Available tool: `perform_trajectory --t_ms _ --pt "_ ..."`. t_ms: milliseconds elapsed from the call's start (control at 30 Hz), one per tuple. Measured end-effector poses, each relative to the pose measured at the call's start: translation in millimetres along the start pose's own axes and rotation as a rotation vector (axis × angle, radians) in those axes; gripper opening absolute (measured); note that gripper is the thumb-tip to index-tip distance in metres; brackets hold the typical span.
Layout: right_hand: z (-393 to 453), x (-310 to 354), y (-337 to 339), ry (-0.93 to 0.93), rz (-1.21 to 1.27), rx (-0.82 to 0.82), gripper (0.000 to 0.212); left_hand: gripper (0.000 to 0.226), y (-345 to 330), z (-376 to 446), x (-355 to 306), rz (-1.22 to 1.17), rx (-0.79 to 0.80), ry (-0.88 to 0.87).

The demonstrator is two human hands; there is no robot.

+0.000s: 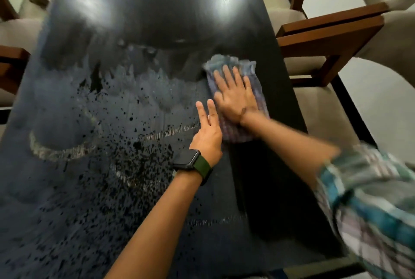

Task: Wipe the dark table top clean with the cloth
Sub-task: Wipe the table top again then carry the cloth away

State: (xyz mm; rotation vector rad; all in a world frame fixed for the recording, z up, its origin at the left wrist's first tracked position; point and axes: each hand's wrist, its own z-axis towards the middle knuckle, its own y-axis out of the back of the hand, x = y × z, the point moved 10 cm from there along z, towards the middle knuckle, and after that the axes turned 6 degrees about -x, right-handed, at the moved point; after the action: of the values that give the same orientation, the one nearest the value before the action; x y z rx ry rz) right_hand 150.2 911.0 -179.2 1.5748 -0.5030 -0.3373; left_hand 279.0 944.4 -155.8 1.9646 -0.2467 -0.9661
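The dark table top (143,16) fills the view, dusty grey across the left and middle with dark speckles and pale ring marks; a strip along the right side looks darker and cleaner. A checked cloth (233,65) lies flat on the table's right side. My right hand (233,96) presses on the cloth with flat, spread fingers. My left hand (207,130), with a watch on a green strap, rests beside it at the cloth's left edge, two fingers straight on the table.
Wooden chairs with pale cushions stand along the right edge (332,38) and the left edge (13,38). The table's right edge runs close to the cloth. My checked sleeve (370,200) is at the lower right.
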Motion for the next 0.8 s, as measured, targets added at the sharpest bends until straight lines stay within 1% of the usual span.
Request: perform_trajectory --t_ms 100,167,200,267,333,367,433,500,600,667,733,800 --pt "-119.0 12.7 -4.9 0.036 0.039 -0.047 0.066 0.101 -1.5 -0.7 1.4 -0.054 0.023 -0.033" --pt "-182.8 14.6 -6.8 0.028 0.063 -0.099 0.062 0.100 -1.9 1.0 2.5 -0.051 0.038 -0.049" --pt "-200.2 14.8 -7.6 0.032 0.063 -0.111 0.059 0.100 -2.4 1.9 3.3 -0.042 0.042 -0.049" --pt "-206.1 14.8 -7.9 0.046 0.046 -0.133 0.049 0.100 -3.5 2.1 5.1 -0.026 0.052 -0.041" --pt "-183.2 13.5 -4.7 0.031 0.067 -0.136 0.046 0.099 -3.8 3.3 6.0 -0.038 0.051 -0.035" --pt "-165.6 12.9 -1.9 0.016 0.081 -0.139 0.049 0.099 -3.3 4.1 6.5 -0.053 0.044 -0.033" --pt "-121.3 11.1 0.5 -0.006 0.087 -0.116 0.062 0.102 -3.2 5.0 8.6 -0.073 0.024 -0.018" --pt "-70.3 11.0 0.0 0.003 0.069 -0.059 0.070 0.103 -5.3 4.8 9.2 -0.074 0.009 -0.008" --pt "7.5 15.1 -0.3 0.052 0.002 -0.045 0.066 0.100 -9.0 2.6 6.4 -0.048 0.002 -0.007" --pt "56.1 16.8 0.4 0.042 0.003 -0.050 0.060 0.101 -10.9 2.0 6.1 -0.035 0.004 -0.002" --pt "88.9 18.2 -0.1 0.011 0.028 -0.037 0.058 0.102 -11.3 2.4 4.8 -0.037 0.007 0.003" --pt "98.9 22.7 1.5 0.011 0.028 -0.020 0.058 0.102 -5.2 0.6 3.1 -0.039 -0.006 0.003"
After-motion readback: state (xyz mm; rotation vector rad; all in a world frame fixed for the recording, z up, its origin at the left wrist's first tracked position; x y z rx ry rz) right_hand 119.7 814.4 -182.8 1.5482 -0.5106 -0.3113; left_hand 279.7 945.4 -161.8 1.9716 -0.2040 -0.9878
